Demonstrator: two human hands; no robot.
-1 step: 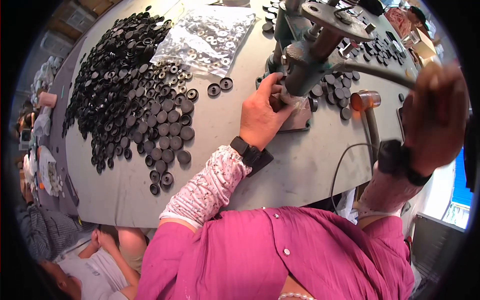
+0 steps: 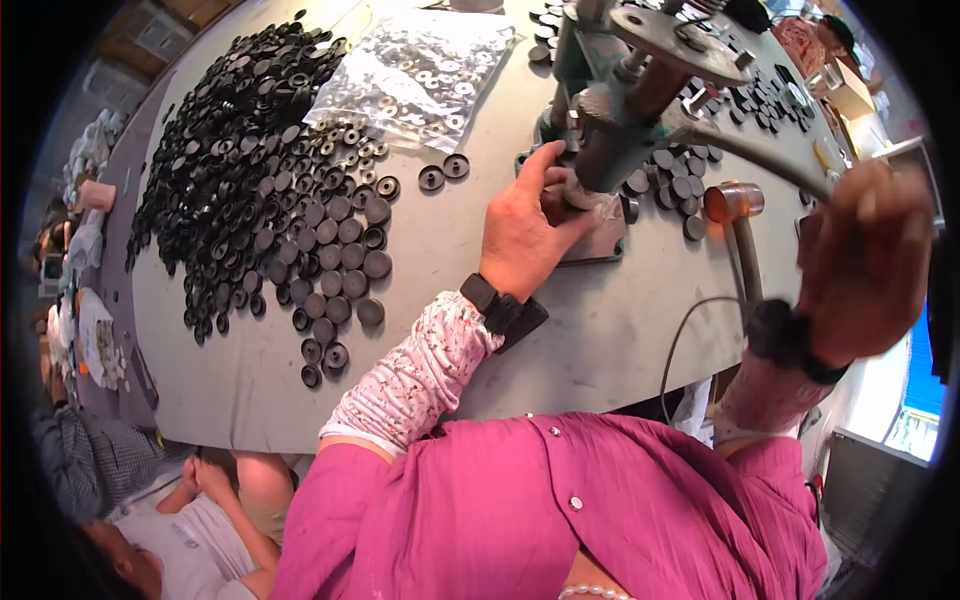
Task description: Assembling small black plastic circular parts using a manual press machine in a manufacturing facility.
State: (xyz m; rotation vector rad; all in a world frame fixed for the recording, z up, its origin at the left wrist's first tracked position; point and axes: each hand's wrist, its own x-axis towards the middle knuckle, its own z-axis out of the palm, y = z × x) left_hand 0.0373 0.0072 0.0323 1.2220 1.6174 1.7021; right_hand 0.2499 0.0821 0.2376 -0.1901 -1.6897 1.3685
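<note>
Seemingly mid-batch: left grip (image 2: 522, 235) half-closed at lever press (image 2: 612, 145), contents hidden; right grip (image 2: 868, 270) blurred, can't tell; black caps (image 2: 225, 165) remain left of press.

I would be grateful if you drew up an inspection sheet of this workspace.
Surface: flat grey tabletop, faintly marked.
Job's things: dark green metal press with a long grey metal lever; large heap of small round black caps to its left.
Clutter: clear plastic bag of small ring-shaped parts beside the heap; mallet with an amber cylindrical head, right of the press.
Hands: left hand has fingers beneath the press head; right hand, blurred, is at the lever's end, grip unclear.
Cables: thin dark cable curving over the near right side.
Surroundings: person in a white top, lower left.
</note>
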